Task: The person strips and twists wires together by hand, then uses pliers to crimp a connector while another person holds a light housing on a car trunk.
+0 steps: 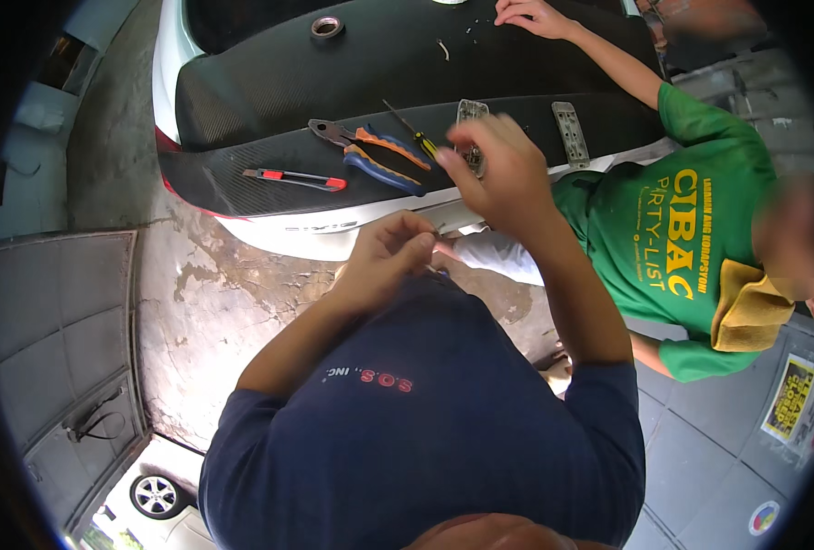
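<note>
My left hand is in front of my chest, thumb and forefinger pinched together. A small thin piece seems to stick out at the fingertips, too small to name. Higher up and to the right, my right hand is raised with loosely curled fingers, a gap between thumb and forefinger and nothing visible in it. Behind it, partly hidden, lies a clear plastic housing. Left of that hand lies a yellow-and-black screwdriver. Farther left are combination pliers with blue-and-orange handles and a red-and-black utility knife.
The tools lie on a car's black trunk lid. A second clear housing lies at its right, a tape roll at the back. A person in a green shirt stands on the right, one hand over the lid.
</note>
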`<state>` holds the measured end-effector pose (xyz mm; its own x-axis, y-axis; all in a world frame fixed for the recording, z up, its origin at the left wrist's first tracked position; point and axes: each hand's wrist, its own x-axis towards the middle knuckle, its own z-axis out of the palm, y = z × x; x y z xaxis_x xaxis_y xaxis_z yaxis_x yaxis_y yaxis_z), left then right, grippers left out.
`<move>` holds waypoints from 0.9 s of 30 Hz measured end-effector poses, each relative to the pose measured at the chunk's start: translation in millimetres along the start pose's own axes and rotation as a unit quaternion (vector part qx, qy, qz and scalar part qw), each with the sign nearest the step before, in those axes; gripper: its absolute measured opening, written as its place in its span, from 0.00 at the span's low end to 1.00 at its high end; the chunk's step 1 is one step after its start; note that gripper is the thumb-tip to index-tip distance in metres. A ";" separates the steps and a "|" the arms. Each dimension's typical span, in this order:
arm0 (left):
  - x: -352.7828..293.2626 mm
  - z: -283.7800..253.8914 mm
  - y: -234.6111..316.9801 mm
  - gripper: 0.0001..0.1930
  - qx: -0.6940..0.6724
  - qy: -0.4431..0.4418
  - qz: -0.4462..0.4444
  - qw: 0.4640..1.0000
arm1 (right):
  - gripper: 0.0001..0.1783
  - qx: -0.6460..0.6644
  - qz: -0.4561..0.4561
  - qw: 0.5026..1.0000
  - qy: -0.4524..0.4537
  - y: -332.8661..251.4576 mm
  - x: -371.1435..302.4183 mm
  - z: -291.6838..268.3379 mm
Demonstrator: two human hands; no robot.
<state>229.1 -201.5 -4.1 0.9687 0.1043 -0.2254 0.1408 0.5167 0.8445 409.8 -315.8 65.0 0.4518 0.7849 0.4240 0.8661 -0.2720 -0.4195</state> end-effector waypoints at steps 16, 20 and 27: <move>7.9 -8.6 -0.2 0.07 -0.093 0.074 0.017 0.993 | 0.07 0.008 0.048 0.999 0.015 29.9 55.6 47.2; 11.3 -7.8 -2.1 0.06 -0.097 0.070 0.036 0.992 | 0.05 0.194 0.092 0.977 -0.013 -10.5 -1.8 -16.8; 21.7 17.8 -4.5 0.06 -0.083 0.079 0.047 0.992 | 0.05 0.222 0.279 0.933 -0.037 -45.9 -86.0 -33.7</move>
<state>253.1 -216.6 -4.1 0.9299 0.2845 -0.2330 0.0023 0.6291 0.7773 338.4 -389.6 74.9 0.7763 0.6303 -0.0100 0.3182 -0.4056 -0.8569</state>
